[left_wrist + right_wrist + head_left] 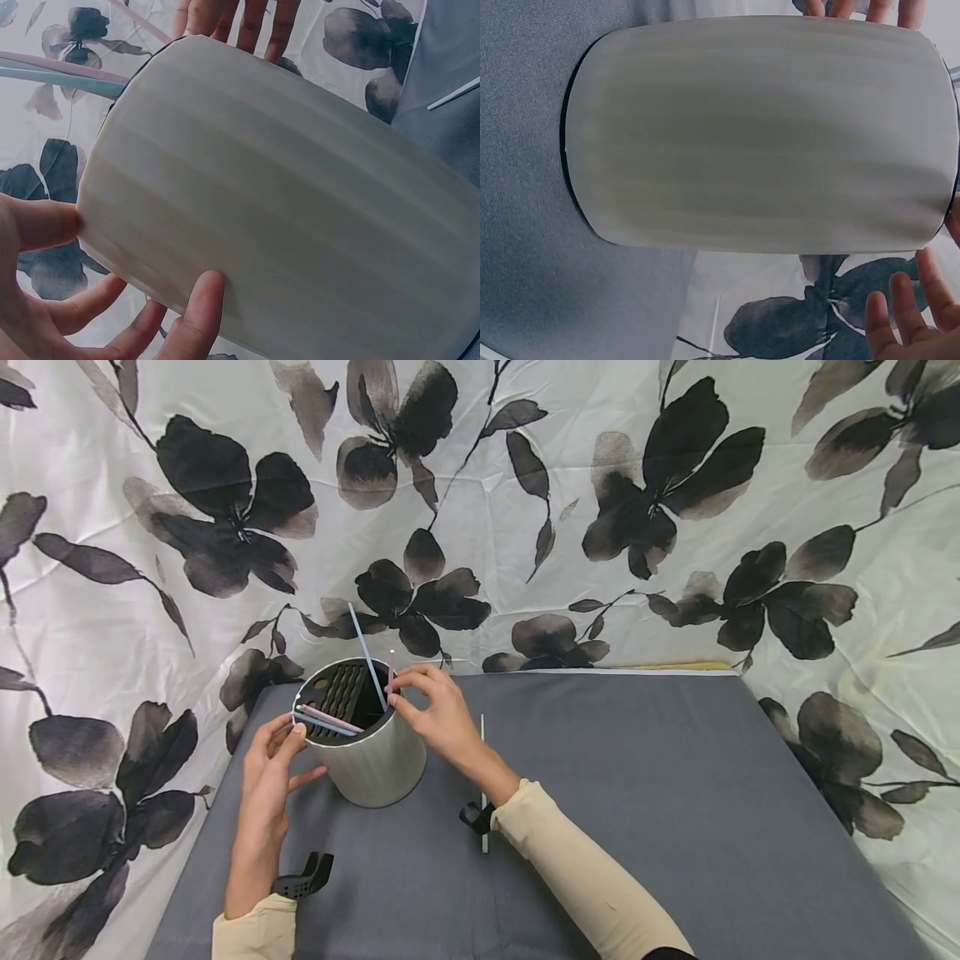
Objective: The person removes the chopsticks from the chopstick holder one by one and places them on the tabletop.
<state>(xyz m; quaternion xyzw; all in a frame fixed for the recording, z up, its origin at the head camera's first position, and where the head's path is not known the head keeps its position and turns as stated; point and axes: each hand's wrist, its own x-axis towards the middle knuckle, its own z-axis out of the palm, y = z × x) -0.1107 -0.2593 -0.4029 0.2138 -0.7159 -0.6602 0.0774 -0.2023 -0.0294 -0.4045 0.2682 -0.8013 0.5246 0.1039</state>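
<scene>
A pale, faintly ribbed cylindrical pen holder [377,770] stands on the grey cloth, its mouth facing up. Inside it shows a dark insert [339,687] with wavy slots. A blue straw [365,653] rises out at the back right; a pink straw [392,662] sits beside it. Another pink and blue pair of straws [327,721] leans over the left rim. My left hand [268,768] grips the rim by thumb and forefinger, other fingers spread along the wall [247,172]. My right hand [438,706] pinches the right rim, its fingertips overlapping the pink straw.
A thin whitish straw [483,739] lies on the grey table cloth [637,793], partly under my right wrist. A white curtain [525,543] with dark flowers hangs behind the table's back edge. A yellow strip [675,667] shows along that edge.
</scene>
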